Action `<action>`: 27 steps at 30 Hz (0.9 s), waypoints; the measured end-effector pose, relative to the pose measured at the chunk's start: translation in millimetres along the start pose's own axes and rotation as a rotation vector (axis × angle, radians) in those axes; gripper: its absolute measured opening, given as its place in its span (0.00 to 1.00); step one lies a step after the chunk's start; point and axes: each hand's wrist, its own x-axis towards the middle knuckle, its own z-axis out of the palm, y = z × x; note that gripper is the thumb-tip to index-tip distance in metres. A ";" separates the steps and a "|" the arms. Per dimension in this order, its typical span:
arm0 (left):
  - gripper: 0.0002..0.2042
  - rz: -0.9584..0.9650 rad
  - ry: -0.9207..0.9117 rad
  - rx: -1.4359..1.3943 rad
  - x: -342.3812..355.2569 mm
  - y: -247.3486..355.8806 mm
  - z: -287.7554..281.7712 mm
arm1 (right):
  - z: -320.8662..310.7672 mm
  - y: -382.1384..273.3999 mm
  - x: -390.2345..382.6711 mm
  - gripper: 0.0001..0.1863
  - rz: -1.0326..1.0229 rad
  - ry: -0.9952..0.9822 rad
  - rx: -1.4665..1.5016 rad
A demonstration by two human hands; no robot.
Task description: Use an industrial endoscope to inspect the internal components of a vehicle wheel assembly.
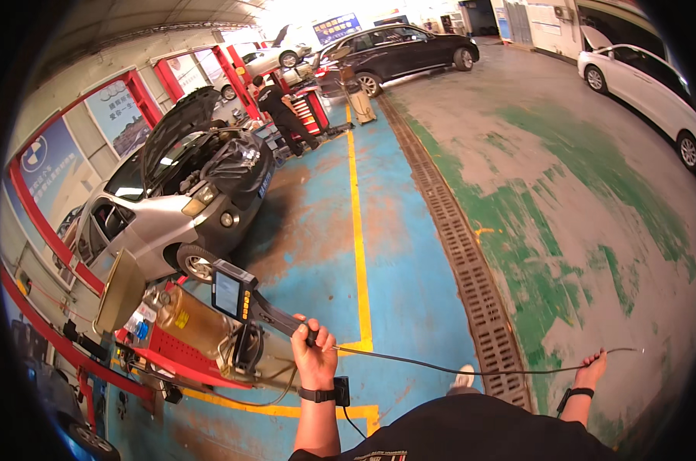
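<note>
Vehicle workshop interior. Blue-painted floor, scuffed brown; yellow marking lines; slotted drain grating running lengthwise; beyond it, green-painted floor worn to grey. Left: panelled wall hung with large posters, fronted by red lift posts. Mid-ground: red tool cabinet with drawers. Far end: dark doorway; pale right-hand wall bearing a box-shaped unit, probably an air conditioner. Light: white glare at the far top.
</note>
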 end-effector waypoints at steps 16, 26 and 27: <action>0.12 0.287 0.406 0.284 437.0 -166.0 26.4 | 590.0 153.8 81.1 0.21 0.116 -0.466 -0.022; 0.12 0.095 0.240 0.287 761.7 -339.7 108.8 | 801.0 215.9 173.6 0.20 -0.045 -0.507 -0.136; 0.11 0.060 0.227 0.330 790.3 -365.3 124.5 | 817.9 221.9 181.6 0.20 -0.061 -0.437 -0.167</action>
